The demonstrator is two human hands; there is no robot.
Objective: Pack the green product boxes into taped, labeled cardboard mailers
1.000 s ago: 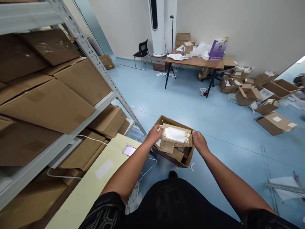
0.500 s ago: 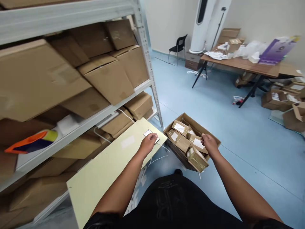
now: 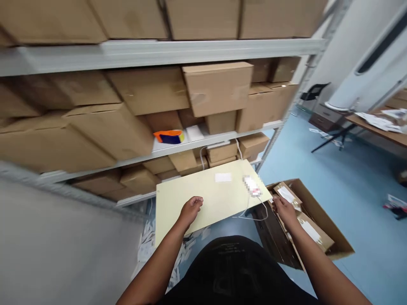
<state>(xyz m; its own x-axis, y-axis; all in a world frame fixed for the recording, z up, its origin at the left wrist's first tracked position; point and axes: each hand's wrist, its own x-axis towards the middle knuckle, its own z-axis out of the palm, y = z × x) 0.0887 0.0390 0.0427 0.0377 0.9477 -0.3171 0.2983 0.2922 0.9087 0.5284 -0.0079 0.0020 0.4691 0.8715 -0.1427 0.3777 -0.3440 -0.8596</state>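
My left hand (image 3: pixel 191 210) hovers above the front edge of a pale yellow board (image 3: pixel 178 190), its fingers curled in and nothing showing in them. My right hand (image 3: pixel 284 210) is over the near left side of an open cardboard box (image 3: pixel 313 203). Its fingers are closed, and whether they hold anything is hidden. Inside that box lie several small brown parcels (image 3: pixel 324 235) with white labels. On the board are a phone (image 3: pixel 252 185), partly blurred, with a white cable (image 3: pixel 265 212), and a white paper label (image 3: pixel 223 177).
Metal shelving (image 3: pixel 203 53) full of cardboard boxes (image 3: pixel 219 89) stands behind the board. An orange and blue tape roll (image 3: pixel 168 136) lies on the middle shelf. White paper scraps (image 3: pixel 148 241) litter the floor at left. A brown table (image 3: pixel 378 125) stands at right.
The view has swung left, so the shelving now fills more of it. My left hand has moved from the phone to the board's front edge. My right hand stays by the box.
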